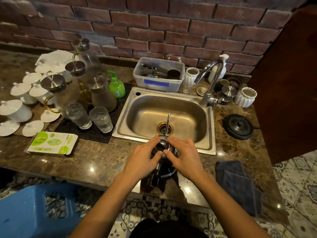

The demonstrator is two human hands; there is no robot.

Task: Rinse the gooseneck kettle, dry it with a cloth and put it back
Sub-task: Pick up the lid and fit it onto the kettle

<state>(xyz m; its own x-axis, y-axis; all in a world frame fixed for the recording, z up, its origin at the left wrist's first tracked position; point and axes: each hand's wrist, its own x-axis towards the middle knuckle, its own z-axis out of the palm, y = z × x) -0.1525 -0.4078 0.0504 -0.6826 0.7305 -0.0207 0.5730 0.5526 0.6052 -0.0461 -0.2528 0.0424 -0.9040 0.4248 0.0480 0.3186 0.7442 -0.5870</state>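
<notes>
A dark gooseneck kettle stands on the counter just in front of the steel sink, its thin spout reaching out over the drain. My left hand and my right hand both grip its top, fingertips curled around the shiny rim, thumbs almost touching. The kettle's black handle points toward me between my wrists. A folded dark blue cloth lies on the counter to the right. The round black kettle base sits right of the sink. No water runs from the chrome tap.
Left of the sink a black mat holds glass carafes, two tumblers and a green soap bottle. White lidded cups crowd the far left. A plastic tub stands behind the sink. A green packet lies on the counter; a blue crate below.
</notes>
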